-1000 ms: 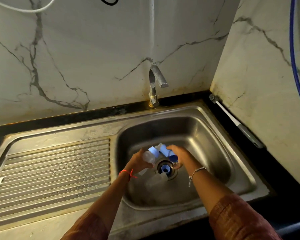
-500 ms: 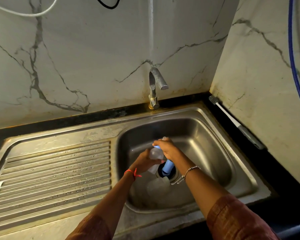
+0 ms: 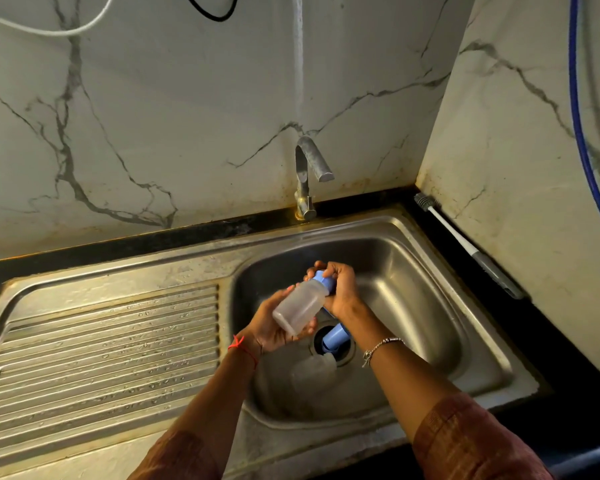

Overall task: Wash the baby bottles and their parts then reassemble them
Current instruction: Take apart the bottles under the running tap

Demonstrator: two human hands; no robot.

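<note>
Over the steel sink basin (image 3: 426,306) I hold a cloudy clear baby bottle (image 3: 298,304) tilted, its neck pointing up and right. My left hand (image 3: 274,330) grips the bottle's body from below. My right hand (image 3: 340,289) wraps around the blue collar (image 3: 321,282) at the bottle's top. A blue cap (image 3: 335,337) lies over the drain. A second clear bottle (image 3: 312,372) lies on the basin floor just in front of the drain.
A metal tap (image 3: 309,171) stands behind the basin with no water running. A ribbed draining board (image 3: 101,355) stretches to the left. A white and grey bottle brush (image 3: 465,244) lies on the black counter along the right wall.
Both hands have lifted the bottle up from the drain area. My right hand has shifted from the loose blue parts onto the blue collar at the bottle's top.
</note>
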